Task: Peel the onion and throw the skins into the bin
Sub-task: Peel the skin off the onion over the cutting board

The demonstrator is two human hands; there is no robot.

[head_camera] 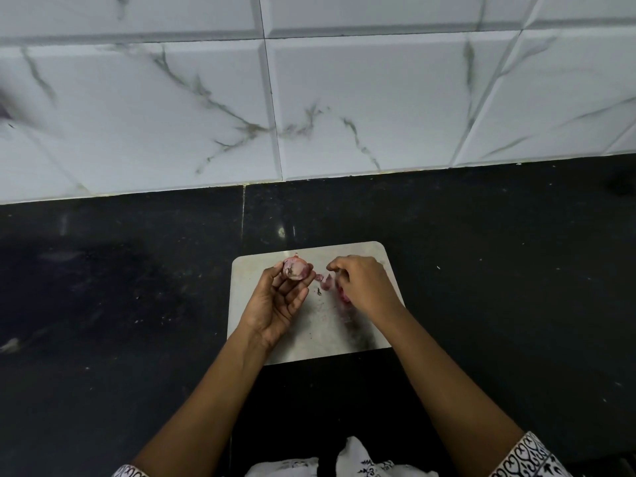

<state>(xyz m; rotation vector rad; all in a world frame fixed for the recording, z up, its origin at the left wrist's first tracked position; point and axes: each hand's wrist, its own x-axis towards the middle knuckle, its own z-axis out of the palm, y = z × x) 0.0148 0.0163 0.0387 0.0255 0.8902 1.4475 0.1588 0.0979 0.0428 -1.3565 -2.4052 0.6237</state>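
A small red onion (296,268) sits at the fingertips of my left hand (282,299), which holds it palm up over the far left part of a steel cutting board (309,332). My right hand (361,285) hovers palm down just right of the onion, with fingers curled over loose purple skins (327,282) on the board. Whether its fingers pinch a piece is hidden. More skin scraps (344,297) lie under that hand. No bin is in view.
The board lies on a black stone counter (120,287) against a white marble-patterned tiled wall (309,98). Small crumbs speckle the counter. My patterned white sleeves (530,456) show at the bottom edge.
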